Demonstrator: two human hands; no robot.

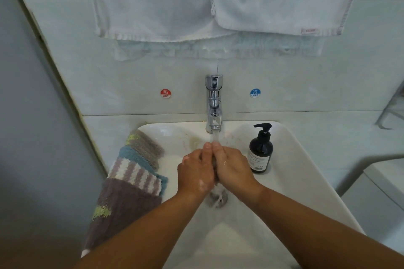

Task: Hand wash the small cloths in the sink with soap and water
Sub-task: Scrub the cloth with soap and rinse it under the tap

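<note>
I judged this to be the rinse-and-rub step on one cloth. My left hand (pixel 196 170) and right hand (pixel 235 168) met palm to palm over the middle of the sink (pixel 306 181), fingertips up under the water (pixel 216 135) running from the tap (pixel 213 102).

The cloth (pixel 216 197) in work was sandwiched between the palms. Only a dark sliver showed in the seam between the hands, and a wet grey end hung out below the wrists toward the bottom of the basin.

The grip was narrow on both sides: fingers lay nearly straight and close together, pressing flat on the cloth rather than curling round it. I could not tell whether either thumb hooked under the fabric, since the backs of the hands hid that. Pale flecks on the left hand looked like suds, though I would not swear to it.

The waiting cloths (pixel 135 172) lay in an overlapping pile on the sink's left rim, apart from the hands. The soap bottle (pixel 261 150) stood upright on the right rim, just beside the right hand.

The next move, as I read it, called for sliding the palms against each other to work the fabric, then squeezing it out. The risk was the loose end slipping down over the drain.
</note>
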